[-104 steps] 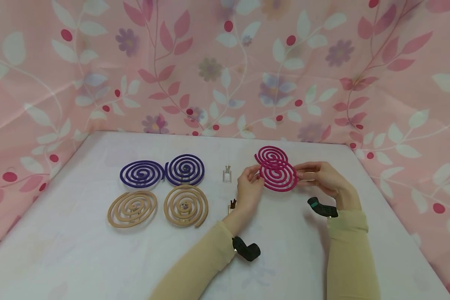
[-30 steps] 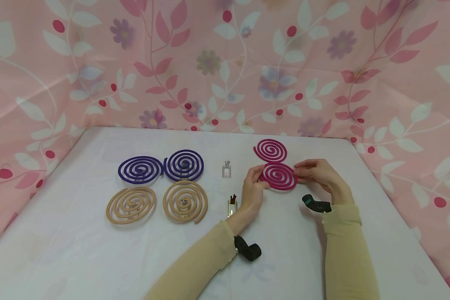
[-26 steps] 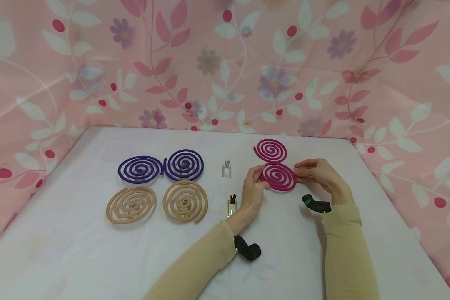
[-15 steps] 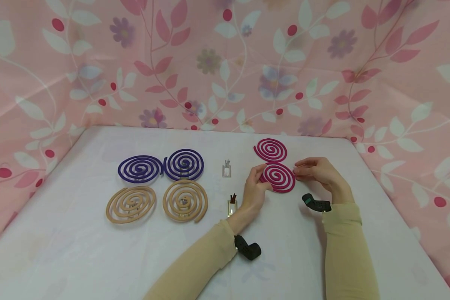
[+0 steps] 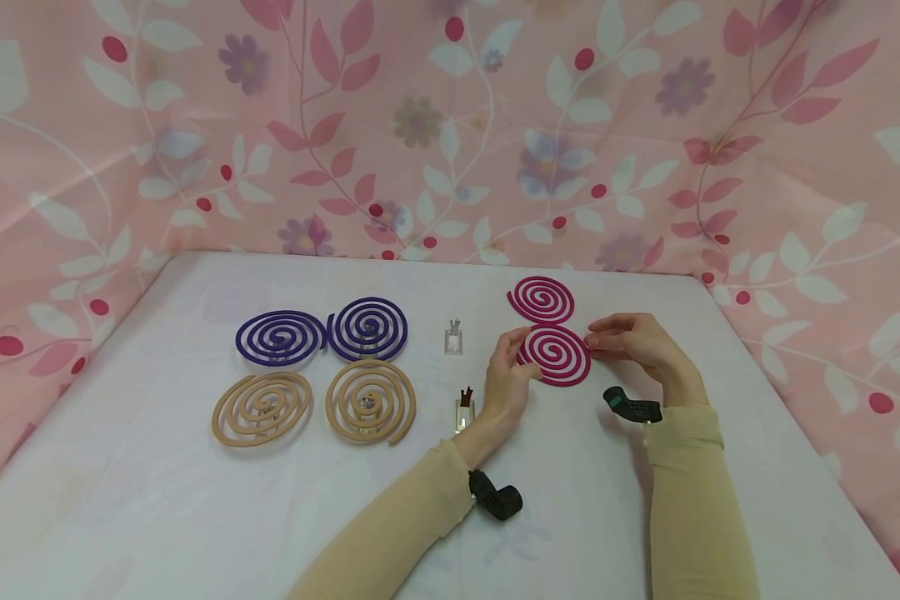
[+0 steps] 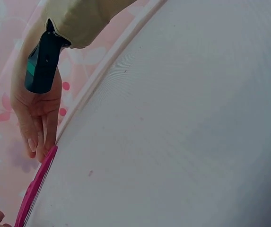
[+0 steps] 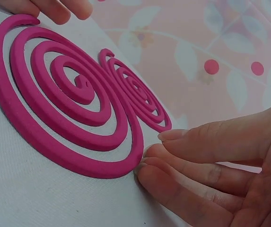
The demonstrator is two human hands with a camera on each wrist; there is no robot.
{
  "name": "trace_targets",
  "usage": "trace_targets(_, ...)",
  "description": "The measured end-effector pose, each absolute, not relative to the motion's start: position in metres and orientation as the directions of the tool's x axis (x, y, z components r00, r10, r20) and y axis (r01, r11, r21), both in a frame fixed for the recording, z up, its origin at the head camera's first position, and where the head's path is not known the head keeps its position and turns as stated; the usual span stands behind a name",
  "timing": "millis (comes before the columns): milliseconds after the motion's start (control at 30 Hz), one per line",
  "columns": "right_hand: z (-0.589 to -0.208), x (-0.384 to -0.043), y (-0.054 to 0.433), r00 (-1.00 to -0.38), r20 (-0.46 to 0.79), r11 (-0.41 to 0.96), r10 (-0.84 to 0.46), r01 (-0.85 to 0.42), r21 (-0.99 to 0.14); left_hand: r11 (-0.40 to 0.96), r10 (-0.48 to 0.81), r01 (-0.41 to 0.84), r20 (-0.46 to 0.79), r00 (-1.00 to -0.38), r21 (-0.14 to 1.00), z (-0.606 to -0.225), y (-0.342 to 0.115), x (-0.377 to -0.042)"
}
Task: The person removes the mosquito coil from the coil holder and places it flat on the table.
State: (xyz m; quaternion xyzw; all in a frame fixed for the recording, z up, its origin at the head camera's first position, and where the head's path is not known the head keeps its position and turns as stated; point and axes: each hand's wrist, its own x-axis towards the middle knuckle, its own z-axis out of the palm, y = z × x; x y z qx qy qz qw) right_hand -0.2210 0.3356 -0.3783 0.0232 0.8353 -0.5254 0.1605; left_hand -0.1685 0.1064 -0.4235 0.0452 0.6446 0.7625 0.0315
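Now that the matte magenta, rubbery-looking spiral (image 7: pixel 81 97) lies flat, no longer raised, its placing looks nearly done | just in front of a matching magenta spiral (image 5: pixel 543 297), rims apparently meeting | left hand (image 5: pixel 507 385) touches nearer spiral, pinch uncertain; right hand (image 5: pixel 642 342), fingers relaxed, touches opposite edge, ungripping | visible loops unbroken

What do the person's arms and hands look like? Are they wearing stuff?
The left sleeve and right sleeve are plain tan, with creased cuffs. At each cuff is a bent black gadget: the right gadget has a green patch, while the left gadget shows none here. Both hands have no gloves.
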Motion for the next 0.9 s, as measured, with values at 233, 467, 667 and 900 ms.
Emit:
trace_targets(233,-0.376,-0.220,0.334,-0.948,-0.296,0.481,-0.122,0.204,-0.852,-0.168,0.101,0.010,0.027,-0.995,0.986,-0.423,0.107,-0.169)
trace_targets(467,-0.349,-0.210,0.328,-0.977,-0.164,0.510,-0.133,0.075,-0.857,0.009,0.045,0.034,0.033,-0.998,0.999,-0.393,0.092,-0.172)
trace_targets(667,-0.305,-0.194,0.311,-0.989,0.066,0.373,-0.133,-0.112,-0.921,0.022,0.090,0.132,0.130,-0.988,0.991,-0.345,0.066,-0.178)
trace_targets(900,-0.282,-0.179,0.290,-0.974,0.159,0.254,-0.158,-0.196,-0.947,0.098,0.204,0.199,0.176,-0.963,0.975,-0.322,0.046,-0.176)
